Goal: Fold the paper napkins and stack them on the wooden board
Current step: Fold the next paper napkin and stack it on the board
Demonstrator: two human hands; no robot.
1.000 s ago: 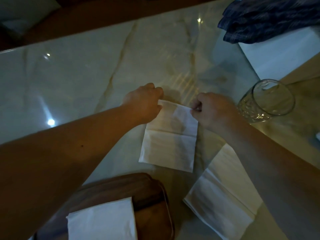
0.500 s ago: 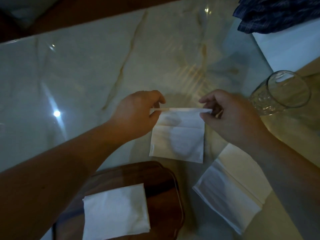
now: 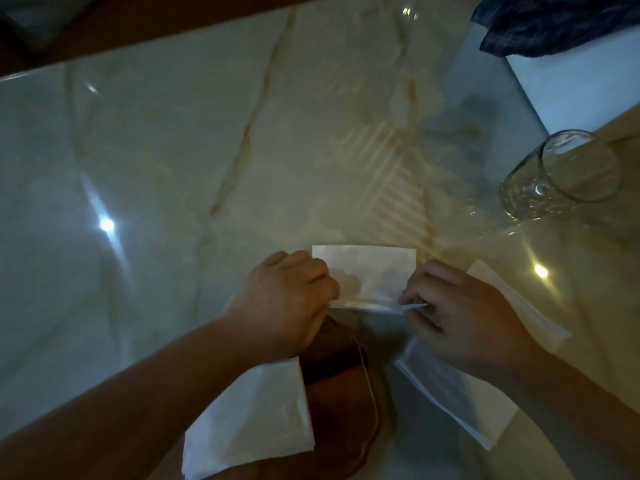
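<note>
A white paper napkin [image 3: 370, 271] lies on the marble table, folded over toward me. My left hand [image 3: 291, 303] pinches its near left corner and my right hand [image 3: 457, 310] pinches its near right corner, holding the two layers together at the near edge. Below them sits the dark wooden board [image 3: 339, 396], with one folded napkin [image 3: 256, 420] lying on its left part. Another unfolded napkin [image 3: 460, 396] lies to the right, partly under my right forearm.
A clear drinking glass [image 3: 564, 174] stands at the right. A white box [image 3: 575, 84] with a dark blue cloth [image 3: 554, 22] on it sits at the far right corner. The table's far edge [image 3: 138, 46] runs along the top left.
Both hands have carried the napkin's far edge over and down to its near edge, folding it in half. The view has shifted so the board lies closer under my hands.
</note>
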